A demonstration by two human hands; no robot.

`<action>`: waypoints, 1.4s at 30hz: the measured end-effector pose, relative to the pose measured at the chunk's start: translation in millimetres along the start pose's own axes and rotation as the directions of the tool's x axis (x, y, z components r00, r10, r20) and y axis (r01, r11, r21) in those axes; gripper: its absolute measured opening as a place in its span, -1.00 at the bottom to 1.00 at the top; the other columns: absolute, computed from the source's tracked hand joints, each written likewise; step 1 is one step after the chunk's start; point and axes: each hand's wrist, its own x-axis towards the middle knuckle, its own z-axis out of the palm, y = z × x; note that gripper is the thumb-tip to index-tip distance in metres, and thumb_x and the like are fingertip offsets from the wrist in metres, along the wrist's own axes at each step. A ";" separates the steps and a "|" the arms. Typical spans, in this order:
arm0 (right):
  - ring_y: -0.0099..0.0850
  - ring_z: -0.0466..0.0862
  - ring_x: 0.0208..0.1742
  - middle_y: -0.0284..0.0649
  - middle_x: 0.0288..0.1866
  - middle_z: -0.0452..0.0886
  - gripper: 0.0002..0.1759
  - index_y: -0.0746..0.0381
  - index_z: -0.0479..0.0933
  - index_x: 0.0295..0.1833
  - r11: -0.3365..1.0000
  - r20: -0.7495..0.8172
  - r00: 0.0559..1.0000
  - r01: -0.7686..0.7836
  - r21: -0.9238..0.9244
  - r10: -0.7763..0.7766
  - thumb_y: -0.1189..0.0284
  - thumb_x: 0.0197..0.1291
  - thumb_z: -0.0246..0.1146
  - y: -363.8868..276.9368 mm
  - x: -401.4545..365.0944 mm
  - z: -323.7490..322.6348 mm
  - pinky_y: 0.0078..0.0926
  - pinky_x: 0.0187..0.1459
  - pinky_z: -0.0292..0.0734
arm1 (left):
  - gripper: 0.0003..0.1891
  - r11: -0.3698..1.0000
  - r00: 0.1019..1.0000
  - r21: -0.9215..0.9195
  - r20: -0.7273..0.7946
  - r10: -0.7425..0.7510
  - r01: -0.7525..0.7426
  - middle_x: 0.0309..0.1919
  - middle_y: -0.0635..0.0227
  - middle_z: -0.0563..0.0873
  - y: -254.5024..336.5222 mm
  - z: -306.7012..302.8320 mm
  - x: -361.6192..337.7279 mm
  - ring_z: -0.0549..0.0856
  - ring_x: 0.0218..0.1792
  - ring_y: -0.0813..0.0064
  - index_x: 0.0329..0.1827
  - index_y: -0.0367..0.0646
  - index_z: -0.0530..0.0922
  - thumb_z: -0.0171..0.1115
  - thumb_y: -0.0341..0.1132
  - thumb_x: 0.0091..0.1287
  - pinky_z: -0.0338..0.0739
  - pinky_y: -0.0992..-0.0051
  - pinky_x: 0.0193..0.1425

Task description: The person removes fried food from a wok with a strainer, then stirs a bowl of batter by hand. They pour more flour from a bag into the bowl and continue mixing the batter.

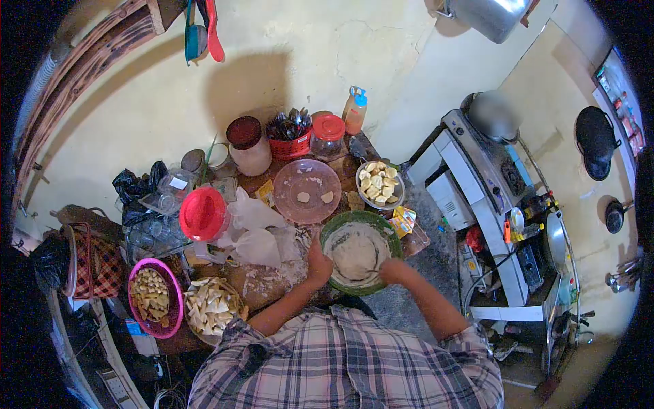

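Gripping a utensil (371, 273) in my right hand (392, 271) and holding the green bowl (393, 238) on the tabletop (262, 290)'s near side with my left hand (317, 263), I'm judging the pale mixture (355, 253) partly combined, its edges looking uneven.

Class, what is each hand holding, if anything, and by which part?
Left hand: green bowl, by its rim. Right hand: utensil, by its outer end.
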 end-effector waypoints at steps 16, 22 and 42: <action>-0.09 0.60 -0.36 -0.01 -0.45 0.58 -0.80 0.28 0.57 -0.45 0.968 0.111 0.968 -0.236 0.089 0.226 0.38 -0.16 0.16 -24.2 -7.2 -30.1 -0.18 -0.25 0.50 | -0.34 0.994 0.994 0.015 0.032 -0.104 0.104 -0.02 -0.23 0.40 2.7 0.6 -6.3 0.40 0.02 -0.11 0.21 -0.43 0.13 -0.10 -0.64 -0.11 0.26 0.21 0.14; -0.05 0.59 -0.38 0.02 -0.47 0.57 -0.80 0.30 0.55 -0.53 0.847 -0.370 0.774 -0.389 0.362 0.513 0.40 -0.10 0.09 -14.6 40.0 -16.7 -0.16 -0.29 0.49 | -0.35 0.981 0.976 0.006 0.104 -0.193 0.193 0.00 -0.24 0.39 4.3 -0.6 -1.4 0.39 0.04 -0.11 0.20 -0.42 0.14 -0.11 -0.66 -0.11 0.25 0.22 0.15; -0.04 0.59 -0.35 0.02 -0.40 0.58 -0.78 0.31 0.55 -0.41 0.876 -0.235 0.857 -0.391 0.283 0.459 0.41 -0.10 0.06 -55.7 39.5 -36.4 -0.17 -0.29 0.50 | -0.36 0.996 0.998 0.079 -0.046 -0.037 0.040 -0.05 -0.12 0.46 9.9 0.3 -5.7 0.45 0.01 -0.01 0.20 -0.39 0.16 -0.04 -0.63 -0.09 0.27 0.28 0.16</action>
